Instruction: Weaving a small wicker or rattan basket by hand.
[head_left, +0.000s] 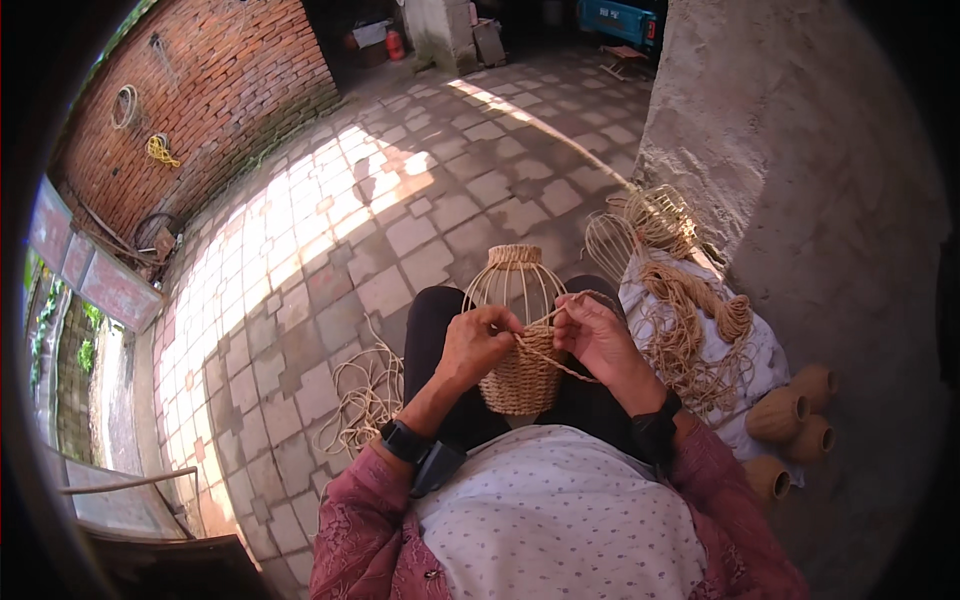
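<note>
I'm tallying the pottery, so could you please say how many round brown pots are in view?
4, all by the white cloth at right: the top pot, the left pot below it, the middle pot beside that, and the lowest pot. Others may be hidden.

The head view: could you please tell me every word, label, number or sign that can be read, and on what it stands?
White marking on the blue vehicle: too small and blurred to read.
No other lettering can be made out, including on the woven basket or brown pots.
</note>
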